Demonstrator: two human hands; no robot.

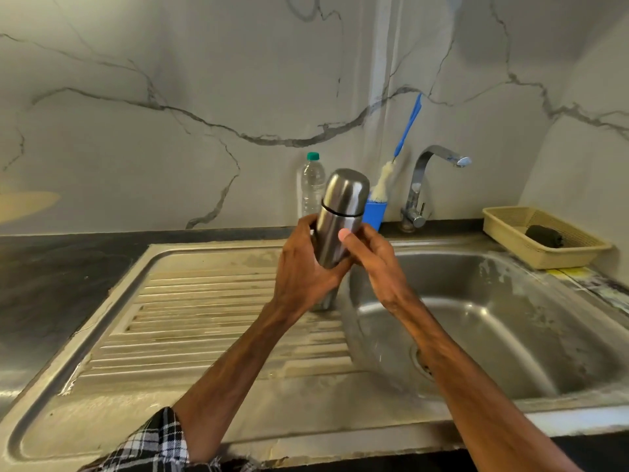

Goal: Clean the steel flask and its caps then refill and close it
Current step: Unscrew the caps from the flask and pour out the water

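Plaid sleeve [153, 444], left hand [303, 267] and right hand [371, 264] curled round tilted flask [337, 229]

Wall: white marble-look wall with grey veins [177, 56], cornering at right.
Counter: dark stone counter [51, 274] along the wall.
Sink: stained steel sink with ribbed drainboard [211, 301], set into the counter.
Tap: curved chrome tap [419, 185] behind the basin.
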